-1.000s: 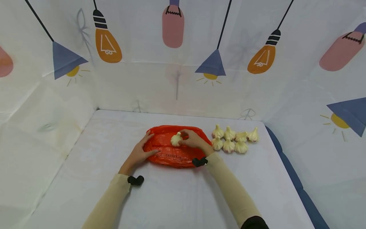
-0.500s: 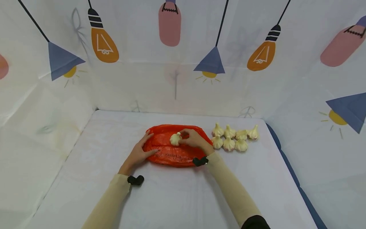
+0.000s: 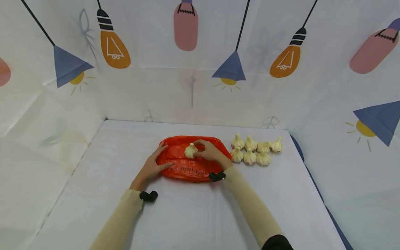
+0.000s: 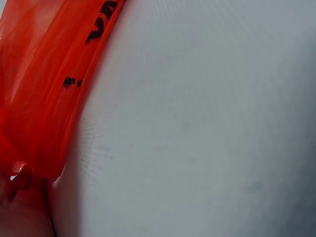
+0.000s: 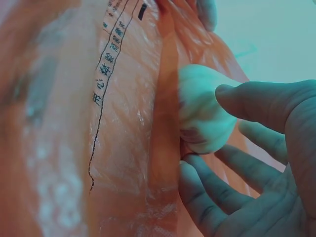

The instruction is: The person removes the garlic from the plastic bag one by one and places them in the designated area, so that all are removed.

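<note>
In the head view, a red plastic bag [image 3: 184,175] with dark print lies flat on the table. My right hand [image 3: 209,151] is over it, pinching a garlic bulb [image 3: 190,151] between thumb and fingers. The right wrist view has that bulb [image 5: 205,111] close up, the thumb [image 5: 256,103] on one side and fingertips below it, against the printed film. My left hand [image 3: 150,168] rests at the bag's left end, fingers spread along the edge and thumb across its front. A sliver of it appears at the lower left of the left wrist view, beside the bag [image 4: 44,98].
Several garlic bulbs [image 3: 250,157] stand in two rows to the right of the bag. The white table [image 3: 187,215] backs onto a white sheet [image 3: 156,93] printed with lamps and bulbs. Dark blue material [image 3: 315,180] shows along the table's right edge.
My right hand has shifted slightly left over the bag with the garlic bulb still pinched. The left hand stays at the same end. The head view has tilted a little.
</note>
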The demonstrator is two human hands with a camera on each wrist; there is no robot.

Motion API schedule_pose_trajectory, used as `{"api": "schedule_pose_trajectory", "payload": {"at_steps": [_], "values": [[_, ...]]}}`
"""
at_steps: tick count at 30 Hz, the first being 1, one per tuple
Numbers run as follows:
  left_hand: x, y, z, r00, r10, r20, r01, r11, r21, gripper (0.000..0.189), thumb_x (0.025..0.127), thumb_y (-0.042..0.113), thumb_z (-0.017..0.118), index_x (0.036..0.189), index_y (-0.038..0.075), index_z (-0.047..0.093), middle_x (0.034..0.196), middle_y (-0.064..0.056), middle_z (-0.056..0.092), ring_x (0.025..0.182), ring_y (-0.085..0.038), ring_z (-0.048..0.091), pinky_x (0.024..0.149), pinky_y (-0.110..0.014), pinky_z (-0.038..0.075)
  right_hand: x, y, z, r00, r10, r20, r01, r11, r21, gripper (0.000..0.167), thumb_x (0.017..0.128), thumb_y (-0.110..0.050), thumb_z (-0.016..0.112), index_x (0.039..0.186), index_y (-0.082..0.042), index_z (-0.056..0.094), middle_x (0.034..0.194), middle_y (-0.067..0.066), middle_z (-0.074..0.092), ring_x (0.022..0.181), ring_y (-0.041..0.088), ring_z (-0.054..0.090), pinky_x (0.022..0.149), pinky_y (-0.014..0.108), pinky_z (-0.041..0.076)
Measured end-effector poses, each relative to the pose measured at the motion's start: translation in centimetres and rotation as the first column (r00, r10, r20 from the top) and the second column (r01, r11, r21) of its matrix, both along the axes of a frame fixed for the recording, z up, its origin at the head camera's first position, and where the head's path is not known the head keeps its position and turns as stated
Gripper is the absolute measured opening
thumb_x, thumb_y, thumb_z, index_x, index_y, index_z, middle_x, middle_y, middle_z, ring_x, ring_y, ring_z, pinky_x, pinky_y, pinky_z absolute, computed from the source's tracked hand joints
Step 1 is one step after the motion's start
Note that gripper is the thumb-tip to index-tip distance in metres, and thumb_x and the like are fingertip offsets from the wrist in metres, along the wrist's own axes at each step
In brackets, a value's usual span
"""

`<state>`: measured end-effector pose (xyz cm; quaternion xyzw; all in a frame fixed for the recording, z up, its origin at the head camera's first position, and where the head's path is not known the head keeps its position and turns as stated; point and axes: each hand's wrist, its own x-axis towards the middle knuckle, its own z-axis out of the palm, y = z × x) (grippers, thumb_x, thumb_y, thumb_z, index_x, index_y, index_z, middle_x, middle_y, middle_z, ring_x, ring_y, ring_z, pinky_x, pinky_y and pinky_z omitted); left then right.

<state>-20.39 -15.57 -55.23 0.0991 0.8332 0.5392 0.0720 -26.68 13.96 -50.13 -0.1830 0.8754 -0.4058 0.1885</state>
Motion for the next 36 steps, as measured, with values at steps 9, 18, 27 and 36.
{"api": "schedule_pose_trajectory", "payload": {"at_steps": [9,18,27,36], "values": [[0.03,0.03,0.14,1.000,0.003,0.009,-0.003,1.000,0.001,0.085,0.091,0.034,0.080,0.162,0.024,0.034,0.175,0.005,0.009,0.161,-0.033,0.008,0.127,-0.063,0.013,-0.01,-0.12,-0.23,1.000,0.015,0.001,-0.015,1.000,-0.009,0.052,0.096,-0.028,0.073,0.143,-0.011,0.058,0.144,0.009,0.060,0.134,0.026,0.054,0.115,0.046,0.045],[0.12,-0.09,0.27,1.000,0.001,0.004,-0.001,1.000,-0.005,0.087,0.090,0.034,0.081,0.162,0.021,0.033,0.175,0.002,0.009,0.161,-0.034,0.008,0.127,-0.063,0.013,0.40,-0.36,0.01,1.000,-0.001,0.017,0.001,1.000,0.000,0.051,0.095,-0.032,0.075,0.140,-0.013,0.059,0.141,0.008,0.061,0.130,0.026,0.056,0.113,0.047,0.047],[0.01,-0.05,0.10,1.000,0.001,0.018,-0.001,1.000,0.005,0.086,0.090,0.035,0.080,0.162,0.022,0.034,0.175,0.003,0.009,0.161,-0.032,0.008,0.127,-0.063,0.013,0.44,-0.30,0.05,1.000,-0.018,0.007,0.018,1.000,-0.004,0.046,0.096,-0.029,0.073,0.137,-0.013,0.061,0.137,0.008,0.063,0.123,0.025,0.058,0.108,0.046,0.050],[-0.04,-0.20,0.14,1.000,0.004,0.018,-0.004,1.000,0.000,0.086,0.090,0.034,0.080,0.162,0.023,0.034,0.175,0.001,0.009,0.161,-0.034,0.007,0.126,-0.065,0.014,0.46,-0.56,0.01,1.000,-0.010,0.001,0.010,1.000,-0.004,0.044,0.096,-0.028,0.072,0.137,-0.013,0.061,0.136,0.007,0.063,0.124,0.025,0.058,0.108,0.045,0.050]]}}
